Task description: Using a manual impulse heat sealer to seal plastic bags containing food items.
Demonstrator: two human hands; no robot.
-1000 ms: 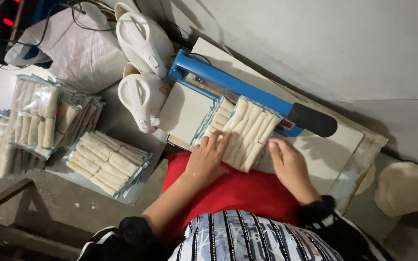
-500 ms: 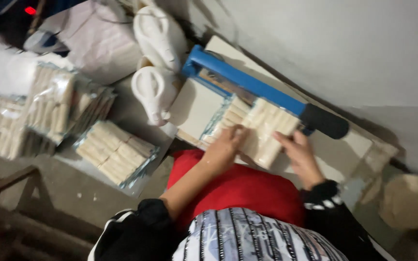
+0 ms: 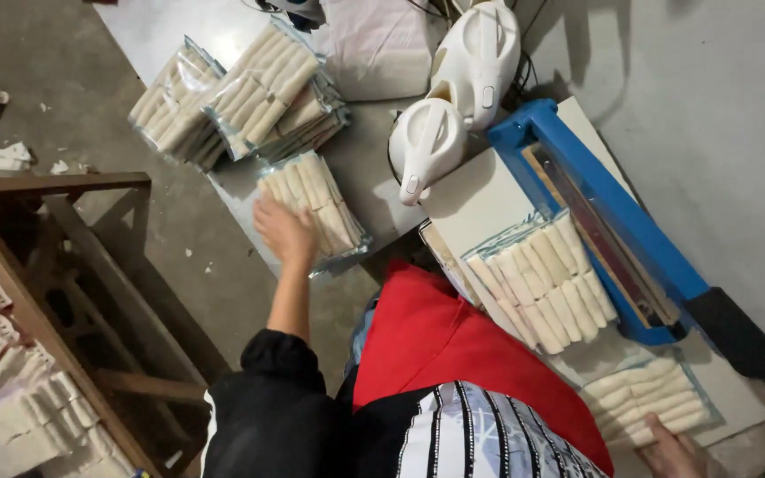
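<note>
My left hand [image 3: 285, 232] reaches out to the left and lies on the near edge of a clear pack of pale rolls [image 3: 320, 208] on the grey sheet. Whether its fingers grip the pack does not show. A second pack of rolls [image 3: 544, 285] lies with its far end at the blue bar sealer [image 3: 604, 221], with no hand on it. Only the fingertips of my right hand [image 3: 670, 450] show at the bottom edge, beside a third pack [image 3: 652, 400] on the white board. A red cloth [image 3: 453, 345] covers my lap.
Two white plastic jugs [image 3: 427, 146] [image 3: 482, 55] lie behind the board. Several more packs [image 3: 250, 88] are heaped at the far left. A wooden frame [image 3: 55, 292] stands to my left with stacked white pieces [image 3: 2, 381] under it. A grey wall [image 3: 719, 115] closes the right.
Both hands have left the pack at the sealer. My left hand swung left onto the pack on the grey sheet, my right hand dropped to the lower right, and the view turned left.
</note>
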